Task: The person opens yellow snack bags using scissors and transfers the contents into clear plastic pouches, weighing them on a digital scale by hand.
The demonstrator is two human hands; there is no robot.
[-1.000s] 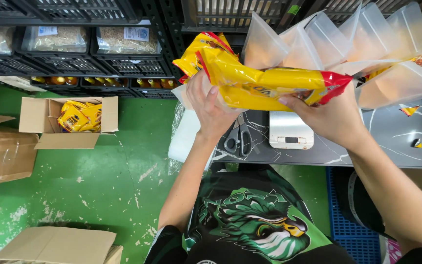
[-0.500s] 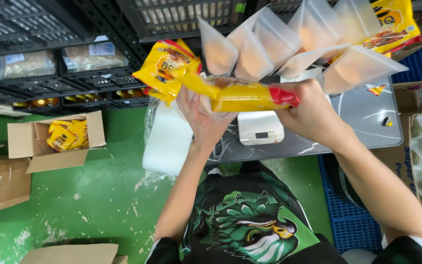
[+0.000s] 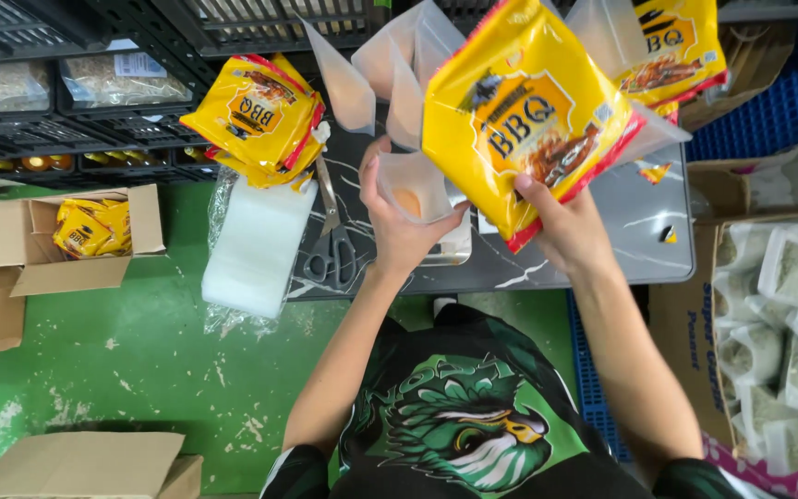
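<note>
Gripping the big yellow seasoning packet [image 3: 528, 111] by its lower red-edged corner, the right hand [image 3: 570, 231] holds it tilted in the upper middle of the frame, its long axis running from lower right up to upper left. The left hand [image 3: 399, 222] sits just left of it, fingers curled around a small clear pouch [image 3: 413, 189] that holds a little orange powder at its bottom. The pouch lies below and left of the packet's lower edge, near it but apart, with the left hand the nearer to it. Both hang over the grey marble-patterned table [image 3: 602, 249], where scissors [image 3: 330, 245] lie toward the left beside a stack of yellow packets [image 3: 256, 120] and a stack of clear bags [image 3: 256, 249].

Half a second ago both hands held the packet stretched nearly level between them, edge-on to the camera. Now the left hand has let go and taken the pouch, and the packet's printed face has turned toward the camera.
</note>
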